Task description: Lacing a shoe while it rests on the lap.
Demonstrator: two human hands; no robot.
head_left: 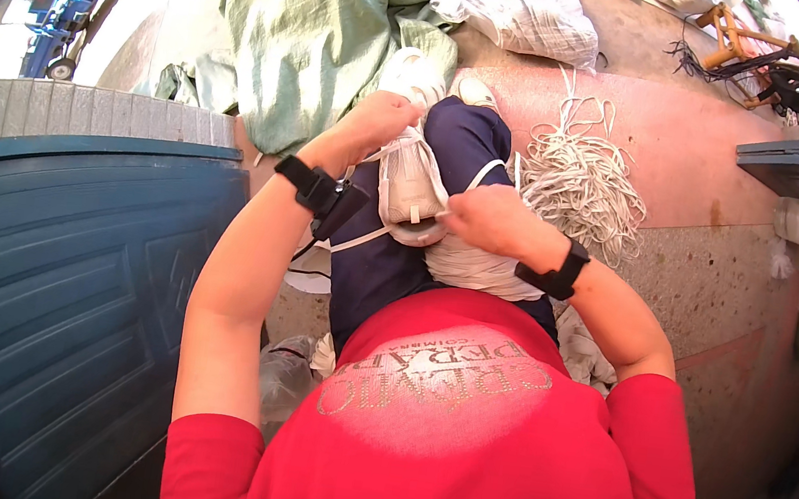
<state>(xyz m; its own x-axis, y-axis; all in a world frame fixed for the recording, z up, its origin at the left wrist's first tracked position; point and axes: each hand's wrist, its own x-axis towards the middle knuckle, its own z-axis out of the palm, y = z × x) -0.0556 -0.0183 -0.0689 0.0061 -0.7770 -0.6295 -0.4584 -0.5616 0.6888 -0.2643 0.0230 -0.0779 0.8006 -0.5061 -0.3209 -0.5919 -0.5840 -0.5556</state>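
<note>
A pale beige-and-white shoe [408,182] rests on my lap, its heel toward me and a pull tab at the back. My left hand [381,121] is closed above the shoe's far left side, gripping a white shoelace. At the heel's right side, my right hand [499,220] is also closed, with white lace running up from beside it; its fingertips are slightly blurred. Another stretch of lace [360,240] crosses my dark trousers to the left. Under my right hand lies a whitish bundle [486,269], partly hidden. Both wrists wear black straps.
A large tangled heap of white laces [585,183] lies on the floor to the right. Beyond my feet are a green tarp [297,34] and a stuffed white plastic bag [522,8]. A blue panelled door [72,287] stands left; a wooden-framed chair [748,53] sits far right.
</note>
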